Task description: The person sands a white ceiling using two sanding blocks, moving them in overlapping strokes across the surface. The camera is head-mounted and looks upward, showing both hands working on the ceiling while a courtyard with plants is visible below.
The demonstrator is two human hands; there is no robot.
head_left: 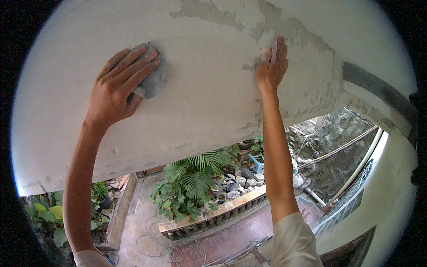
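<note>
Pale sleeves showed at the lower edge, with both bare forearms reaching up from them. Left hand lay flat, fingers extended and slightly apart, thumb lower down, over a grey sandpaper-like sheet; the sheet sat between fingers and plastered surface, its right part sticking out past the fingertips. Right hand was up against the same surface, well apart from the left, fingers pointing upward and thumb set off from them; a whitish patch showed between thumb and fingers, and I could not tell whether the hand was closed on something there. Plaster was mostly off-white, with rough darker-grey patches near the top and around the right hand. Dark grey strip curved along the right, beside a pale wall. Beyond and below the plaster's bottom edge: coiled hose on the paved ground, a reddish-brown ribbed surface, and a low balustrade running slantwise next to it. Broad green leaves grew at far left. Behind the balustrade stood a fan-leaved palm, then pale rubble blocks and a blue plastic stool, partly hidden by the right forearm. Farther right, long pipes ran in front of a dark grey rock face.
</note>
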